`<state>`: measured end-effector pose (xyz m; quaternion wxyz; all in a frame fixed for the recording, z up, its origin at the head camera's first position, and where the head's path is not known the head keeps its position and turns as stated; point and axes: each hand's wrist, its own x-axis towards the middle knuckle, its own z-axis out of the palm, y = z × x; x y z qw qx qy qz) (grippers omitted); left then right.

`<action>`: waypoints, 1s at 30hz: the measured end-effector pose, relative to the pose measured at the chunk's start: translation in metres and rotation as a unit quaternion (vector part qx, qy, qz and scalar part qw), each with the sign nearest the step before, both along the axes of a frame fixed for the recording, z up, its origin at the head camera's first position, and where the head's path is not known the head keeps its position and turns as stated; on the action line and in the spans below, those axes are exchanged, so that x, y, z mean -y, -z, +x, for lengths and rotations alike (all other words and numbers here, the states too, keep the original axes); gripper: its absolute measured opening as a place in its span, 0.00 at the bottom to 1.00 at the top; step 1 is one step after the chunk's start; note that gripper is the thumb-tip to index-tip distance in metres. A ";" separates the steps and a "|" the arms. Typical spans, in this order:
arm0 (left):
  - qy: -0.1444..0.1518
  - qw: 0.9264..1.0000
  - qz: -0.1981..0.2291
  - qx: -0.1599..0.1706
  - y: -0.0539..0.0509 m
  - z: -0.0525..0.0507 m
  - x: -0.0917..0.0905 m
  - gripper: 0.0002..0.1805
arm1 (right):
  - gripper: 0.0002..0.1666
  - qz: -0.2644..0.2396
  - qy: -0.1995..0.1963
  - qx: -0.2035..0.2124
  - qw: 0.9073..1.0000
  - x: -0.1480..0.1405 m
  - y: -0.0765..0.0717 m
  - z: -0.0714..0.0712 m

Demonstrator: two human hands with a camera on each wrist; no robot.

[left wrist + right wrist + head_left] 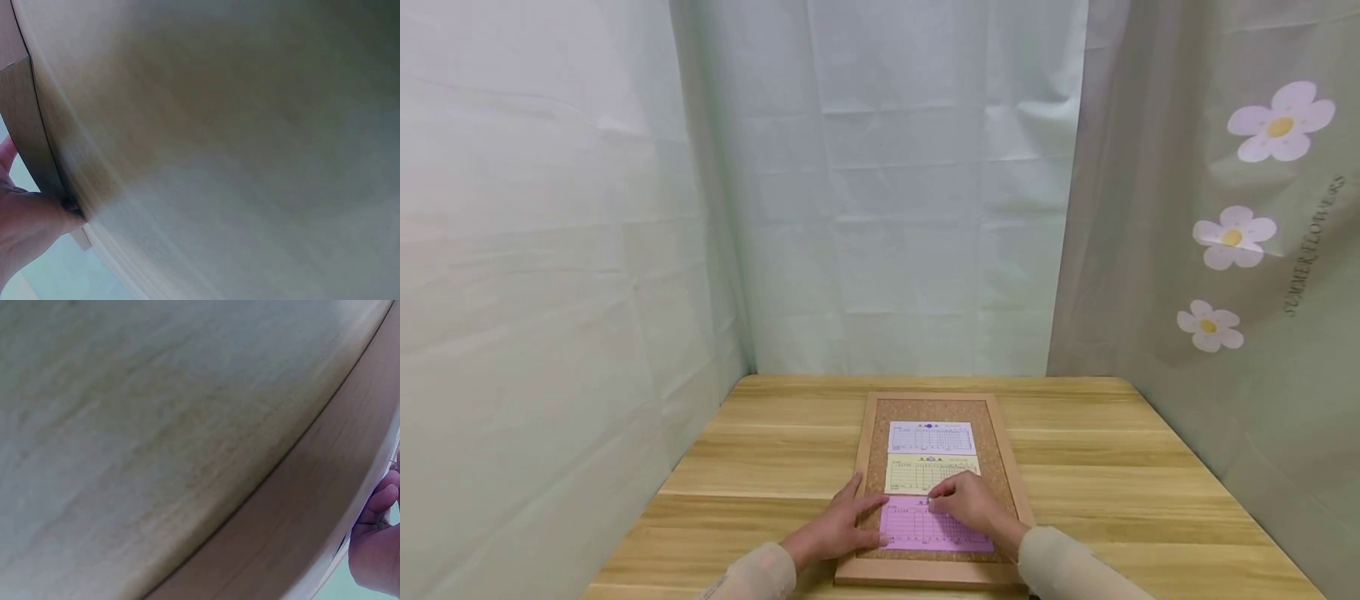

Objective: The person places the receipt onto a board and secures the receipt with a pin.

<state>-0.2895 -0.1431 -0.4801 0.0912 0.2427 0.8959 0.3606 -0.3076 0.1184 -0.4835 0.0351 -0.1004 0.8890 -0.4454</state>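
Observation:
A wood-framed cork board (937, 410) lies on the table, bearing three printed paper forms in a column. The white form (917, 440) is at the far end, with a small dark blue dot at its top. Below it is the yellow form (904, 475), a pale dot at its top. Nearest is the pink form (917, 533). My left hand (842, 525) rests over the board's left frame, spread fingers touching the pink form's left edge. My right hand (972, 502) pinches a small pale pushpin (930, 500) at the pink form's top; fingers mostly hide it.
The wooden table (1105, 467) extends on both sides of the board. Pale curtains (895, 208) hang behind and at the left, and a flowered curtain (1262, 392) hangs at the right. Both wrist views show mostly blurred tabletop (219, 187) and the board's side (300, 494).

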 end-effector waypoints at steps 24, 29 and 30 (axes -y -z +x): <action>0.004 1.000 -0.001 -0.003 0.001 -0.001 0.000 0.33 | 0.02 -0.005 0.008 -0.027 1.000 0.003 0.002 0.000; 0.004 1.000 -0.001 -0.002 0.002 -0.001 0.000 0.33 | 0.03 0.000 0.011 -0.032 0.999 0.003 0.003 0.000; 0.005 1.000 0.000 -0.001 0.002 -0.001 0.000 0.33 | 0.04 0.001 0.013 -0.031 0.999 0.003 0.003 0.001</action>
